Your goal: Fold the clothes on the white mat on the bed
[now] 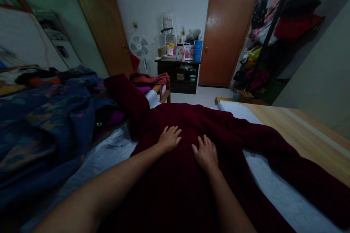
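A dark red long-sleeved garment point(180, 182) lies spread over a pale blue-white sheet point(262, 167). Its right sleeve stretches out to the right edge of the view, while the left sleeve is bent up over the clothes at the left. On the upper part of the garment, my left hand point(169, 139) rests flat with its fingers spread. My right hand point(206, 152) lies a little to the right, also on the fabric, fingers apart and slightly bent. Neither hand grips the cloth.
Blue patterned bedding point(51, 116) is heaped at the left. A bare wooden board point(295, 123) runs along the right. Beyond stand a dark cabinet point(177, 85) with items on top, a white fan point(139, 46) and a brown door point(226, 32). Bags point(295, 25) hang at the upper right.
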`<state>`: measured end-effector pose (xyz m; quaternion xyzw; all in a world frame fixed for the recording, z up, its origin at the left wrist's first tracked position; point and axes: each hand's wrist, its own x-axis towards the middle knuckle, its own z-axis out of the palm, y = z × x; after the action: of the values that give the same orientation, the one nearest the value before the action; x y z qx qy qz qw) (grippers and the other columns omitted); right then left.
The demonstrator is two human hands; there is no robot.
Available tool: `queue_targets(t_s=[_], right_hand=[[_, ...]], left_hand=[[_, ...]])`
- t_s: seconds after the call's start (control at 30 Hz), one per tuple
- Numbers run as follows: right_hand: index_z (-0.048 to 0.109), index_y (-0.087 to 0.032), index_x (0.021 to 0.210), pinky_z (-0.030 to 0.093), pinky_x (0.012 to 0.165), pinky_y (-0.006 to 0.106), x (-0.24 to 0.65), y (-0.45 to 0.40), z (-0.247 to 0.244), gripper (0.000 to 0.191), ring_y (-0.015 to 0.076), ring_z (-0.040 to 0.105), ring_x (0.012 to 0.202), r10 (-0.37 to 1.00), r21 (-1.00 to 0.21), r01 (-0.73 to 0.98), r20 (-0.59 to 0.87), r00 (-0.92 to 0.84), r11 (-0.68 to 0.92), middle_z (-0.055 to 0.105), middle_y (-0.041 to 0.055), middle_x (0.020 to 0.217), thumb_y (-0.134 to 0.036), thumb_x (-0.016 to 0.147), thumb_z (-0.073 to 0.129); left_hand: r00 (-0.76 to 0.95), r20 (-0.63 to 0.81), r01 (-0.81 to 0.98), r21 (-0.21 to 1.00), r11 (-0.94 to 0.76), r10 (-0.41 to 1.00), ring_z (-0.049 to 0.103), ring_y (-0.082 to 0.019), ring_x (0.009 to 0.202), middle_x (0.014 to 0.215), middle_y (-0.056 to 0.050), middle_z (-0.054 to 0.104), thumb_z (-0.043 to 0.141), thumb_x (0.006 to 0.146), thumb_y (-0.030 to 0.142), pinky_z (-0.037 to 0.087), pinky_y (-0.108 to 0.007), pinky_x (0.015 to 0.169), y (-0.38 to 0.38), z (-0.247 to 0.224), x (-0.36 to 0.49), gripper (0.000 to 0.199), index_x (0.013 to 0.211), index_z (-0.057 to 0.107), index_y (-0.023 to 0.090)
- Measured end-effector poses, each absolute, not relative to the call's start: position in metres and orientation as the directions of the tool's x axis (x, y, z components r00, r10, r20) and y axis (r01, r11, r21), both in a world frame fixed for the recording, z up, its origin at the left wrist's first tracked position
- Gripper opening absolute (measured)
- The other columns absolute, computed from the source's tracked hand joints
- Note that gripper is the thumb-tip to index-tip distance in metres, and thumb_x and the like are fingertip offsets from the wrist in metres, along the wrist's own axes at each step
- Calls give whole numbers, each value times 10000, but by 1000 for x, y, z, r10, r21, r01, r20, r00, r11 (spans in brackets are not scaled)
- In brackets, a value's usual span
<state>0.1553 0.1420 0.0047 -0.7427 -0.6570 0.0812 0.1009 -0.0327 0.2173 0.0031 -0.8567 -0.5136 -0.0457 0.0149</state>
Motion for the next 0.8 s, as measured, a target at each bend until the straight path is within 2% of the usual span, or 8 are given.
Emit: queue_targets(t_s=[0.13,0.23,0.33,0.4,0.53,0.63,0.73,0.8], right_hand=[[420,-160,1456,156,1144,433,157,142,6,624,292,264,1429,991,-248,961,15,131,-123,307,164,1550,-506,939,363],[434,-158,1445,170,1138,434,158,141,7,618,290,280,1420,992,-253,961,28,126,-115,320,159,1545,-506,939,362],[437,-147,1440,181,1132,447,157,140,6,620,291,283,1417,992,-261,959,41,121,-106,331,163,1538,-505,941,357],[438,-142,1438,180,1131,450,156,139,6,612,291,285,1415,990,-264,958,52,131,-113,334,166,1535,-494,944,363],[431,-137,1441,172,1137,449,154,139,7,598,281,270,1424,989,-282,951,45,142,-123,329,167,1538,-470,948,375],[451,-112,1421,219,1121,429,160,139,20,593,276,323,1398,994,-355,929,-10,107,-104,362,184,1516,-439,927,434],[589,-120,1282,368,1003,314,177,136,45,469,222,544,1204,998,-462,885,-55,25,-47,590,151,1324,-355,885,507],[672,-158,1131,420,885,253,196,129,65,342,182,632,1028,999,-496,867,-10,35,-36,696,96,1132,-306,880,492]], left_hand=[[400,19,916,-12,-400,916,289,-274,1429,1525,-88,393,378,955,408,146,-555,1163,202,9,-62,498,1420,440,240],[310,3,950,-36,-310,951,246,-312,1438,1545,-69,360,409,936,370,161,-601,1137,189,17,-88,488,1413,440,270],[179,45,983,-50,-177,983,360,-329,1366,1509,-118,392,426,909,288,301,-537,1085,175,26,-111,515,1421,412,239],[57,44,998,-22,-56,997,485,-323,1254,1436,-167,447,410,902,261,418,-471,983,167,31,-121,535,1433,371,209],[-157,-64,985,62,161,986,619,-322,1074,1316,-223,511,446,889,309,486,-413,849,162,36,-129,640,1479,248,162],[-109,-128,984,129,126,986,643,-263,1051,1219,-189,593,501,855,241,481,-334,860,167,39,-131,719,1501,196,153],[-13,-109,987,161,30,994,619,-199,1097,1206,-104,612,487,838,152,454,-262,899,169,45,-136,626,1441,356,250],[29,-62,990,138,-20,998,619,-202,1080,1240,-87,578,429,872,156,460,-280,885,166,49,-140,514,1362,472,303]])
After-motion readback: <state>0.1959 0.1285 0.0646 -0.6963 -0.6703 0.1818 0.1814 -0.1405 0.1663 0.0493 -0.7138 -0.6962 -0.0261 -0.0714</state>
